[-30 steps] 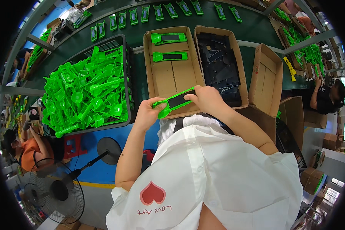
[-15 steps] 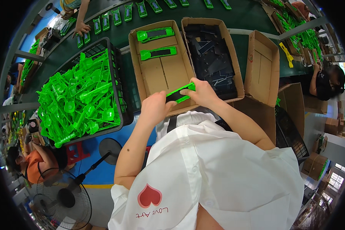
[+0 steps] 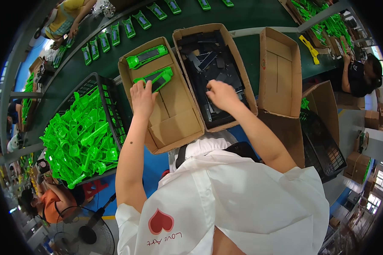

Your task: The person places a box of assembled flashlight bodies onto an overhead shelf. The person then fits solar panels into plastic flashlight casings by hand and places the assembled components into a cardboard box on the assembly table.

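Note:
My left hand [image 3: 143,100] is over the left cardboard box [image 3: 174,131], its fingers and thumb closed at the lower end of a green plastic part [image 3: 161,80] with a dark strip. That part lies tilted across a second one, mostly hidden beneath it. Another green part with a dark panel [image 3: 147,57] rests farther up in the same box. Over the neighbouring box [image 3: 248,91] of thin black pieces [image 3: 227,73], my right hand [image 3: 224,95] has its fingers curled together; what is between them, if anything, is hidden.
A black crate [image 3: 107,108] heaped with green scoop-like parts [image 3: 78,136] stands at left. An open cardboard box [image 3: 281,80] is at right. Green parts [image 3: 128,28] line the dark green table beyond. Other people work at both sides; a fan [image 3: 87,233] stands lower left.
My hands have parted: the left has carried the green part into the left box, while the right has moved over the black pieces. The view has shifted.

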Motion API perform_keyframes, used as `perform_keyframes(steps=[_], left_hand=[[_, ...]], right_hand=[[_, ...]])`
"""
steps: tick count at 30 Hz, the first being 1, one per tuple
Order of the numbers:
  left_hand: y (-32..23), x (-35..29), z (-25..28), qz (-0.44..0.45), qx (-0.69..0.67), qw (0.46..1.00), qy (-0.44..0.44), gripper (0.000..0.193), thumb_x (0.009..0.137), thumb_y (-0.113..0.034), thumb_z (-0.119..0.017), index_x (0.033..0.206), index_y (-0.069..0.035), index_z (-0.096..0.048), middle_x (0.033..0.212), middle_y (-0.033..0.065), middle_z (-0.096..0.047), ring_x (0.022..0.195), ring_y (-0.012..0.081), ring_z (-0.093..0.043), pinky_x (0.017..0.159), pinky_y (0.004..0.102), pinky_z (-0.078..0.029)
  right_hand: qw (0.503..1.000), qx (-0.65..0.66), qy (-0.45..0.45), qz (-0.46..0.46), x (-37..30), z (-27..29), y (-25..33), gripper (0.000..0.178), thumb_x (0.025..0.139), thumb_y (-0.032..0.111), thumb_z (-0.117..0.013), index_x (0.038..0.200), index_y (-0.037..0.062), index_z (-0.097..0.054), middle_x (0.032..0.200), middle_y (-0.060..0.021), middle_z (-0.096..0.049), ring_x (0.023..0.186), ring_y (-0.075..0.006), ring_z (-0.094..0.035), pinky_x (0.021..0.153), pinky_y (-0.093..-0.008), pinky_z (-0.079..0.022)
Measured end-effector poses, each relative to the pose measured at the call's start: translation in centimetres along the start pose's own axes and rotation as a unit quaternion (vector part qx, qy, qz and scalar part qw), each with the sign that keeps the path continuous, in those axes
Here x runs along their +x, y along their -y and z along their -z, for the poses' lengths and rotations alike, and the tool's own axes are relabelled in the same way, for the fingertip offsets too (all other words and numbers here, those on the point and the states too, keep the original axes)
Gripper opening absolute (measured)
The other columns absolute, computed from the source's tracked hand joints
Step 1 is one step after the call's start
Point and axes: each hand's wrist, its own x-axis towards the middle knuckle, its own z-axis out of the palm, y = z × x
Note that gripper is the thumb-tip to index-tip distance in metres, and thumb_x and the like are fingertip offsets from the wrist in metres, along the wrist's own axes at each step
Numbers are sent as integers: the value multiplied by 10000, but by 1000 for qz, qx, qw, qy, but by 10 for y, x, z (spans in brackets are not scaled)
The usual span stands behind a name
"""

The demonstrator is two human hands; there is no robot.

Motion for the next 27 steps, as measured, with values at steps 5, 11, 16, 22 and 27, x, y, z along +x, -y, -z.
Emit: perform_keyframes(steps=[5,11,16,22,27], left_hand=[[18,-27,-52,10,-51,973,223,327,664,-173,-627,950,-57,-517,1068,103,-474,1054,265,-430,859,398,-363],[26,-32,-49,117,37,991,53,330,717,-68,-483,1043,-18,-474,1213,147,-380,1199,293,-282,951,443,-269],[26,-27,4,98,-138,979,-112,157,674,-37,-521,829,-13,-531,957,135,-523,970,281,-473,826,402,-366],[115,-83,87,308,104,938,-120,314,682,-34,-515,995,-22,-522,1057,142,-491,995,311,-430,834,402,-372],[144,-137,102,335,102,930,115,327,670,12,-493,972,-83,-573,1054,103,-515,977,289,-462,798,382,-412]], right_hand=[[990,-113,-18,83,8,8,-59,425,643,48,-619,1037,122,-480,982,-107,-486,886,-298,-510,707,-374,-447],[984,-172,-34,35,-2,10,-48,393,541,109,-726,831,25,-475,883,-147,-457,865,-325,-474,703,-394,-429],[989,-74,-123,-34,-3,5,-55,248,769,176,-571,783,11,-387,636,-177,-541,642,-367,-551,557,-439,-425],[958,232,-42,-164,-24,4,-44,256,816,176,-520,931,-37,-435,635,-97,-574,455,-125,-510,433,-244,-392],[943,297,23,-150,-37,0,-36,279,812,161,-513,984,-50,-448,649,-82,-577,420,-85,-459,406,-217,-365]])
